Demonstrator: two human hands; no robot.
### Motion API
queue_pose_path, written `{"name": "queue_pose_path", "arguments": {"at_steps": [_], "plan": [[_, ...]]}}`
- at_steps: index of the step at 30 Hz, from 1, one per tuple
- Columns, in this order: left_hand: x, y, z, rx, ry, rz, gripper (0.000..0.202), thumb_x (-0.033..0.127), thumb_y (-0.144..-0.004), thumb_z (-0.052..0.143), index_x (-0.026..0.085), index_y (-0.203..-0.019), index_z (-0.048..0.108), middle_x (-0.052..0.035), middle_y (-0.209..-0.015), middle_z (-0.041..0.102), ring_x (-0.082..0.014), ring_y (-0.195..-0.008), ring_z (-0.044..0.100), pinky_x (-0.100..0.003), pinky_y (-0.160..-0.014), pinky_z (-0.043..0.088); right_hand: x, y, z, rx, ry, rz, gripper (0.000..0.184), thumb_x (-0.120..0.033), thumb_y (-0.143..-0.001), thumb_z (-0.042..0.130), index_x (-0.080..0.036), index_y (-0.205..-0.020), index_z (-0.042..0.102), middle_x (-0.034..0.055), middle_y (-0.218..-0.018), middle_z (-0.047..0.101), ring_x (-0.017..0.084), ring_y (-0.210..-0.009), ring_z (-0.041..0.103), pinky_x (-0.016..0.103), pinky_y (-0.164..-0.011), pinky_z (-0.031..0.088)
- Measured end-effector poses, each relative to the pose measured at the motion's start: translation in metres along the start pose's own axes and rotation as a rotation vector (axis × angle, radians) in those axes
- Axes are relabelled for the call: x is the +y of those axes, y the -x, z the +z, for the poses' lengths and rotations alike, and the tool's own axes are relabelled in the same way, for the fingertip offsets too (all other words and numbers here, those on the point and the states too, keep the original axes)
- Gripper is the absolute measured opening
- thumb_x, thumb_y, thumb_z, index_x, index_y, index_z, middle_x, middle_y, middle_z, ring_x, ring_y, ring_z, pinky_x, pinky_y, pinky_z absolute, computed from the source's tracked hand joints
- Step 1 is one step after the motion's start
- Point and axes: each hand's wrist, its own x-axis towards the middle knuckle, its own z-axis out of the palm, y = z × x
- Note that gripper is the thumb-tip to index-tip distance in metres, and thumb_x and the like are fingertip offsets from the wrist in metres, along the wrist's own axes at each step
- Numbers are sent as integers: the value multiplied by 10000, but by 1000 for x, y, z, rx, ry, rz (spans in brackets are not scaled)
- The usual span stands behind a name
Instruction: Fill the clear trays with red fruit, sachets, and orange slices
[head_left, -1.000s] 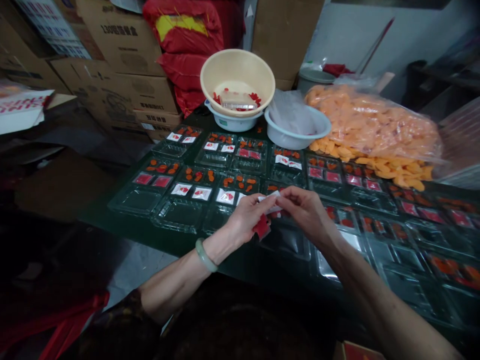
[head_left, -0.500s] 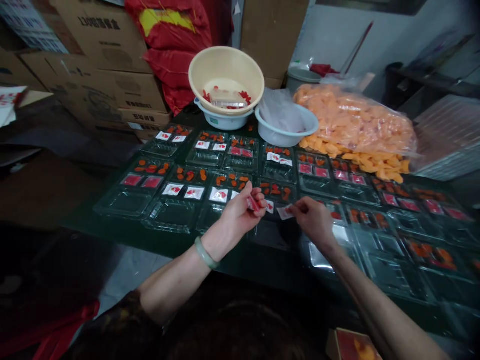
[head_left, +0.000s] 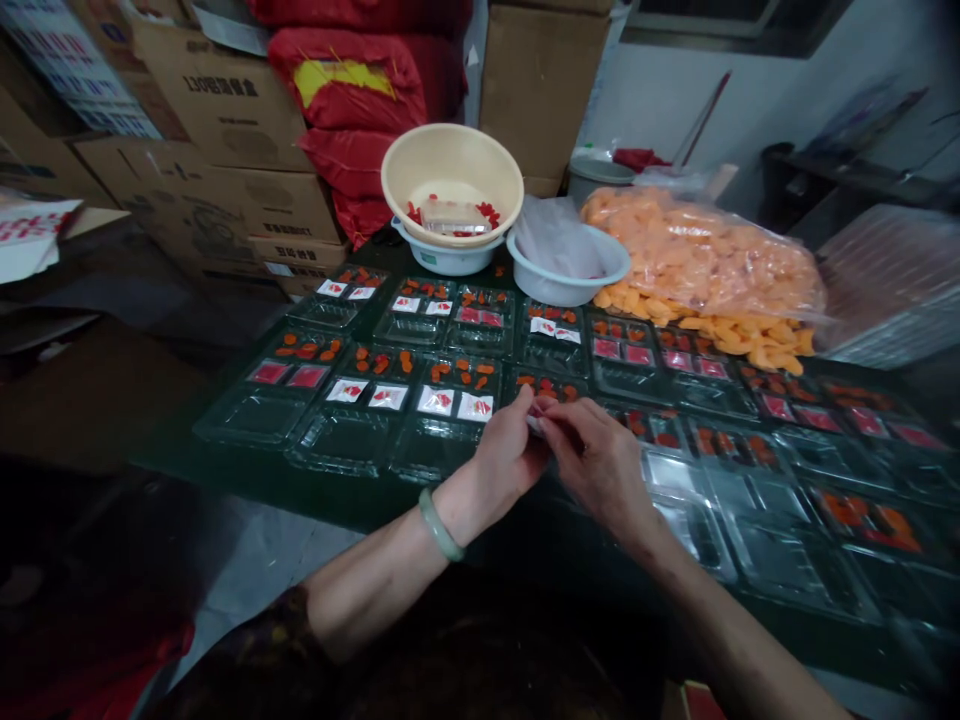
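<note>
My left hand [head_left: 504,455], with a pale green bangle [head_left: 440,525] on its wrist, is closed around small red-and-white sachets [head_left: 535,417], mostly hidden by the fingers. Against it, my right hand [head_left: 604,460] pinches at the same sachets with thumb and fingertips. Both hands are above a clear plastic tray [head_left: 551,385] with orange pieces in its back compartment; they cover its front. To the left, another clear tray [head_left: 431,450] holds orange pieces at the back and two white sachets [head_left: 456,403] in the middle. A tray [head_left: 686,515] lies under my right forearm.
Several similar trays stand in rows on the dark green table [head_left: 225,470]. Behind them are a cream basin [head_left: 452,150], a pale blue basin [head_left: 566,290] with plastic bags and a big clear bag of orange pieces [head_left: 705,250]. Cartons [head_left: 210,110] and red sacks [head_left: 360,80] are stacked behind.
My right hand has moved left from the tray, where it pinched a white sachet, to meet my left hand. My left hand has shifted slightly right and down. The view has tilted up a little.
</note>
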Motion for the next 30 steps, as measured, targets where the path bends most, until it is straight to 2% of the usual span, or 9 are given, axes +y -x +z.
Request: {"name": "queue_pose_path", "arguments": {"at_steps": [4,8,10,13,16,18,21,27,30], "plan": [[-2,9,2,-21,-148,-90,286,224,-894,413,105,-680,559,-40,-623,559,-118,-552,546,-252,-554,460,17,3,-10,-37,-109,98,183,-279,-870,437,-203,-813,593,33,-784,628,160,-681,566,263,-632,411],[-1,14,-1,-146,-312,-195,114,89,-774,507,82,-760,620,-98,-763,623,-177,-664,608,-326,-621,499,32,12,-37,159,-284,268,188,-343,-836,481,-202,-724,535,-3,-601,537,133,-541,484,244,-532,377],[-2,12,-2,-167,-347,-179,108,20,-720,532,83,-732,620,-97,-774,629,-181,-701,623,-328,-661,510,41,19,-52,227,-491,380,207,-385,-798,534,-205,-698,511,-6,-595,528,130,-525,479,245,-516,386],[-7,8,0,-224,-440,-102,85,4,-698,588,87,-687,604,-77,-742,623,-182,-727,644,-304,-686,519,55,35,-71,183,-903,553,226,-359,-701,627,-211,-675,458,10,-678,575,140,-567,529,256,-523,421],[-15,5,6,-304,-661,-34,110,99,-691,672,92,-783,613,-67,-703,620,-177,-606,644,-233,-491,484,62,52,-77,79,-1201,746,270,-296,-600,672,-224,-732,448,-15,-658,554,129,-522,513,225,-437,373],[-24,4,11,-354,-842,-12,209,157,-678,701,99,-859,613,-60,-671,623,-152,-484,603,-188,-355,385,62,62,-76,17,-1326,832,291,-324,-591,675,-225,-763,462,-60,-553,458,88,-415,398,191,-371,278],[-39,3,19,-442,-1039,-24,249,209,-696,687,112,-915,619,-38,-579,612,-106,-382,527,-156,-304,295,58,71,-71,-44,-1294,828,302,-462,-691,638,-204,-760,497,-100,-467,292,50,-366,205,180,-356,150],[-59,1,34,-510,-1164,-31,205,247,-768,600,96,-893,660,-16,-508,559,-76,-389,493,-141,-325,310,61,73,-74,-152,-951,644,348,-483,-691,672,-149,-693,573,-23,-597,521,48,-450,290,194,-413,188],[-59,-2,35,-491,-1141,-98,213,263,-762,613,109,-906,645,-19,-543,572,-81,-412,508,-146,-331,329,67,73,-74,-114,-919,650,328,-470,-723,637,-156,-663,567,-49,-523,441,55,-446,277,199,-418,188]]}}
